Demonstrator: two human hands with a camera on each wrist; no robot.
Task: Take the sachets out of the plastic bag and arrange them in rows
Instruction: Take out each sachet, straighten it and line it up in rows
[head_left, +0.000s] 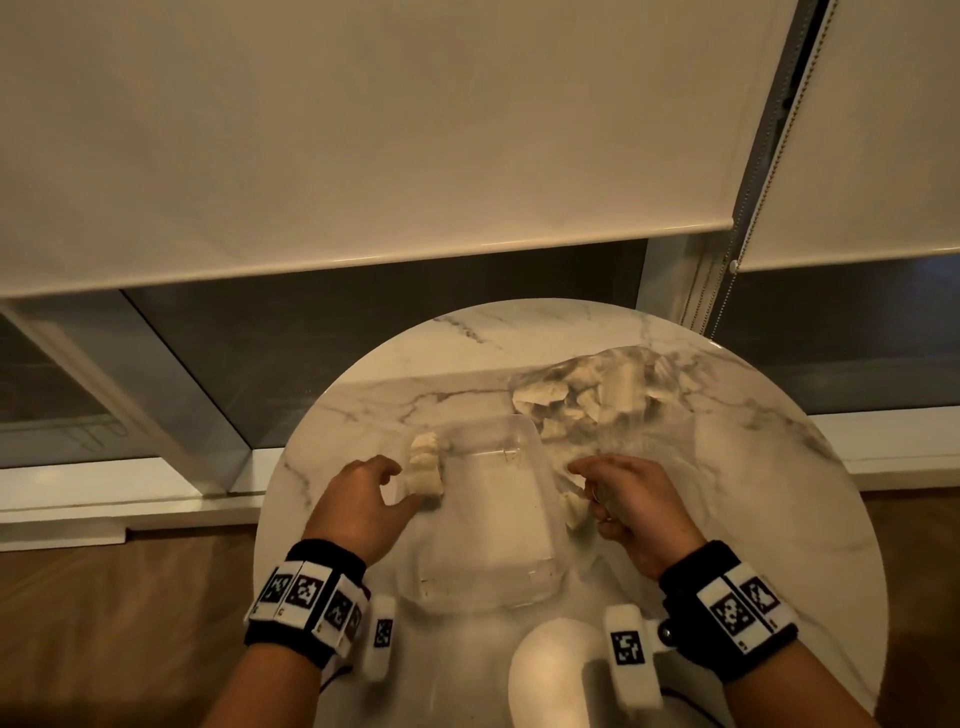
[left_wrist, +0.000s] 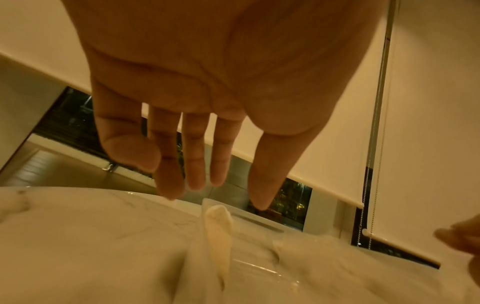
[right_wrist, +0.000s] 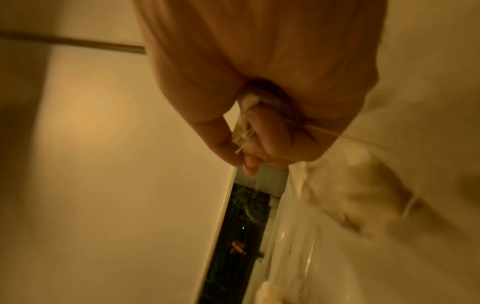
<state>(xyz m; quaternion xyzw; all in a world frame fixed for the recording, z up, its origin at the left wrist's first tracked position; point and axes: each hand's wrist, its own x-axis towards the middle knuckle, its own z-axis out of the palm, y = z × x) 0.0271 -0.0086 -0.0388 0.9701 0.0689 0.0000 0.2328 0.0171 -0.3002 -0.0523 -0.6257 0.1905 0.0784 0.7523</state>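
Plainly, no writing can be read on any sachet. Two or three pale sachets (head_left: 426, 464) are seen lined up at the left edge of one clear tray (head_left: 524, 431) on the marble table (head_left: 753, 509). The left hand (head_left: 363, 501) is held above them, fingers straight and empty. The plastic bag (head_left: 613, 387), still holding many sachets, is gripped at its neck by the curled right hand (head_left: 631, 506).

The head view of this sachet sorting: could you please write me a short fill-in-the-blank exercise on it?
1. The round marble table carries a clear plastic ____ between the hands.
2. The crumpled clear plastic bag is held by the ____ hand.
3. The left hand, beside the pale sachets, is ____.

Missing: tray; right; open
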